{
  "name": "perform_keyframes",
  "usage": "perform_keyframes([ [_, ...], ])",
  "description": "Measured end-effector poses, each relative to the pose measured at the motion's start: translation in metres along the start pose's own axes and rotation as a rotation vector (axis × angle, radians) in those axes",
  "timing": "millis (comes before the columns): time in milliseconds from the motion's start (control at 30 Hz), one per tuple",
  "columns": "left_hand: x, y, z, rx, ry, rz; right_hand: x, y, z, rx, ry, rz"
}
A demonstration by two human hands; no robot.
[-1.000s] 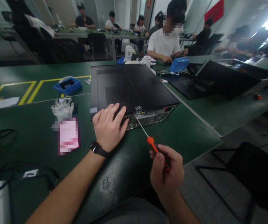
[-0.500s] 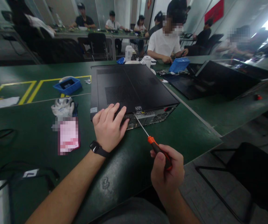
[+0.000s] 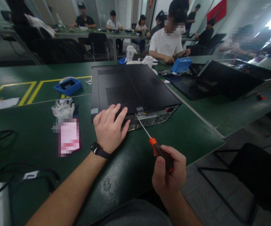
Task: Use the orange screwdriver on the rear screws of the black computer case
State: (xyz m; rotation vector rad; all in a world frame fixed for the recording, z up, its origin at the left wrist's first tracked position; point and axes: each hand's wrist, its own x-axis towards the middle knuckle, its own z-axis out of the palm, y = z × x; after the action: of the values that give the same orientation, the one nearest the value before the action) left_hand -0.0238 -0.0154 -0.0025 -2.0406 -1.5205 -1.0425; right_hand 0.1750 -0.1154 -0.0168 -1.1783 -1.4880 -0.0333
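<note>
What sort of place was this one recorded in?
Probably an electronics repair or assembly workshop: a black metal desktop computer case lies on a green work table marked with yellow tape, the right hand grips an orange-handled screwdriver at its rear panel, and other people sit at similar tables behind.

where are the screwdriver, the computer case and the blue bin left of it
screwdriver (image 3: 152,142): head view, orange collar
computer case (image 3: 135,84): head view, black top panel
blue bin (image 3: 71,91): head view, near wall
</note>
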Motion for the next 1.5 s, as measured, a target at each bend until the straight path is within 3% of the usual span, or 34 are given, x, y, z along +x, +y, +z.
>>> perform_keyframes([
  [167, -0.001, 0.000, 0.000, -0.015, -0.009, -0.008, 0.006, -0.005, 0.001, 0.034, -0.010, -0.057],
  [433, 0.000, 0.000, 0.000, 0.020, 0.003, 0.008, -0.007, 0.001, 0.000, 0.014, -0.010, 0.068],
  [667, 0.001, 0.000, -0.001, 0.012, 0.000, 0.006, 0.003, -0.004, 0.001, 0.008, -0.006, -0.042],
  [833, -0.001, 0.000, 0.000, -0.006, -0.012, -0.004, -0.002, -0.001, 0.000, 0.018, 0.004, 0.037],
  [1067, 0.000, 0.000, 0.000, 0.014, 0.005, 0.007, -0.001, 0.000, 0.001, 0.017, 0.019, -0.020],
  [1300, 0.000, 0.000, 0.000, 0.005, -0.007, -0.001, -0.005, 0.002, -0.001, -0.010, -0.001, 0.044],
  [1500, 0.000, -0.001, 0.001, 0.000, -0.007, -0.001, 0.004, -0.004, 0.000, 0.039, -0.019, -0.049],
])
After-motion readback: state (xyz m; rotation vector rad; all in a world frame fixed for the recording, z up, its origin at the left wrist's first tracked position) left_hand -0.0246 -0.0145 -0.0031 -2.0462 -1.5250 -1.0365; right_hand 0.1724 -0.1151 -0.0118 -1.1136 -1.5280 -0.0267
